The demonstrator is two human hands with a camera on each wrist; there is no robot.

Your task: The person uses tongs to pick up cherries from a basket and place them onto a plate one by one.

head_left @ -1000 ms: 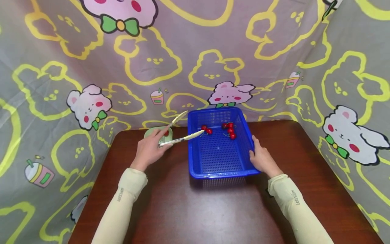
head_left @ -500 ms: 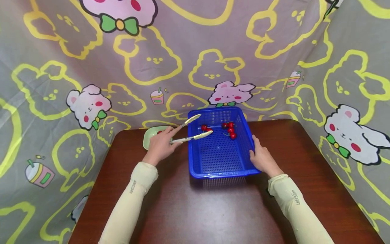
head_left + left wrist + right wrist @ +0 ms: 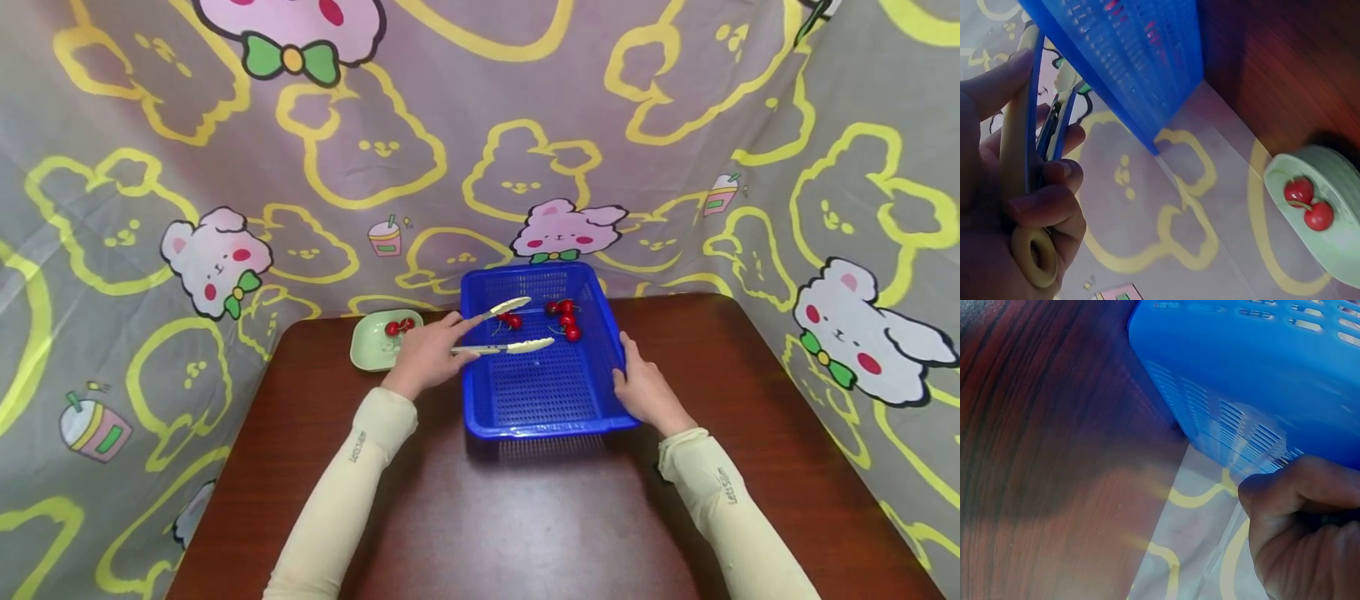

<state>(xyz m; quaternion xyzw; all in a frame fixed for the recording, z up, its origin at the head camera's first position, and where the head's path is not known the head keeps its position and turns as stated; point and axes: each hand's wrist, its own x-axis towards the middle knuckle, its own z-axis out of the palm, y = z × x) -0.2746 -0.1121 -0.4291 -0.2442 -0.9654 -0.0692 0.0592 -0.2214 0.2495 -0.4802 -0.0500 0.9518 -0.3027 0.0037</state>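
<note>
Two round red cherries (image 3: 515, 322) lie in the blue perforated plastic basket (image 3: 551, 432), rightward and slightly beyond the nearer left hand (image 3: 426, 355), which grips widely spread cream-tipped tongs (image 3: 529, 345) pointing rightward.

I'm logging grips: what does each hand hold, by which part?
The left hand holds long cream-tipped metal tongs by their handles; the right hand grips the rectangular blue plastic basket by its right rim.

glossy plastic basket (image 3: 536, 387), smooth shiny cherries (image 3: 1319, 216), polished wood-grain table (image 3: 540, 517), matt cloth backdrop (image 3: 457, 92)
</note>
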